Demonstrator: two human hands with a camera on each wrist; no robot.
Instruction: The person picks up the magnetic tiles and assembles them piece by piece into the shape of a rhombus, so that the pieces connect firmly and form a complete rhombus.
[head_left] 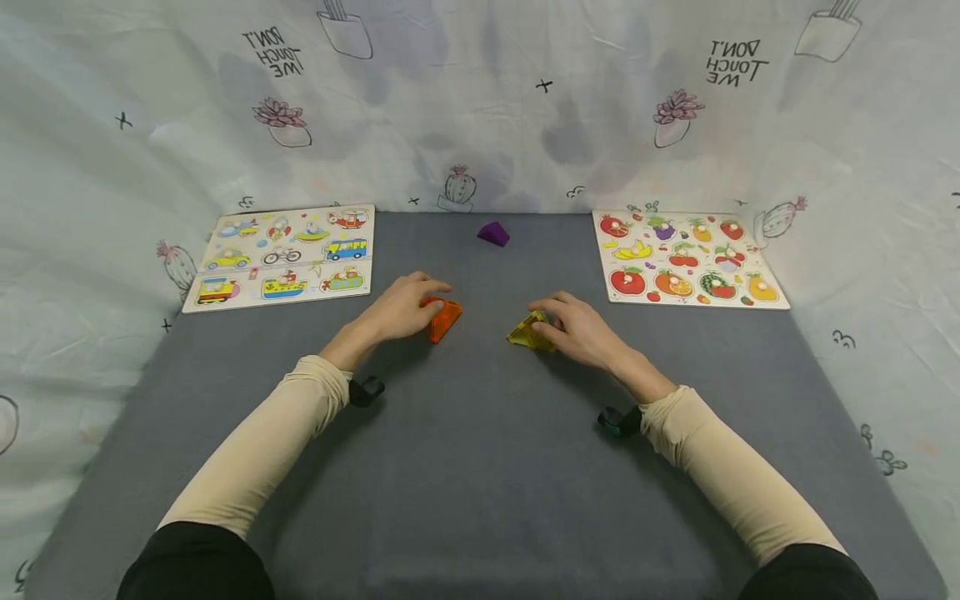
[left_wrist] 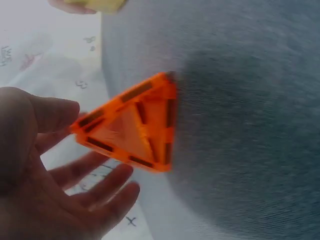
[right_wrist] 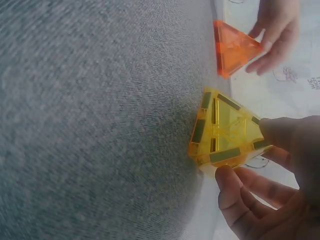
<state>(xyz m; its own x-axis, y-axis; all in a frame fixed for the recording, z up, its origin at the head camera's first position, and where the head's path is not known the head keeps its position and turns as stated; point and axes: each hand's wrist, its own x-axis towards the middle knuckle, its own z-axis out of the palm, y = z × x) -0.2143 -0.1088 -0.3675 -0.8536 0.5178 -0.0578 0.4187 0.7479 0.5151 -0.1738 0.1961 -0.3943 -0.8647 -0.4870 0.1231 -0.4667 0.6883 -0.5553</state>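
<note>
My left hand [head_left: 406,307] pinches the top corner of an orange pyramid of magnetic tiles [left_wrist: 131,125] between thumb and index finger. The other left fingers are spread below it in the left wrist view. On the other side, my right hand [head_left: 582,332] holds a yellow magnetic-tile pyramid [right_wrist: 227,131], thumb at its top corner and fingertips along its lower side. Both pyramids are at the grey tabletop, a short gap apart. Farther back lies a purple block [head_left: 493,233], beyond reach of either hand's fingers.
A puzzle board with vehicles [head_left: 288,292] lies at the back left, and one with fruit [head_left: 693,299] at the back right. A printed white cloth [head_left: 495,100] hangs behind the grey table [head_left: 480,467] and along its sides.
</note>
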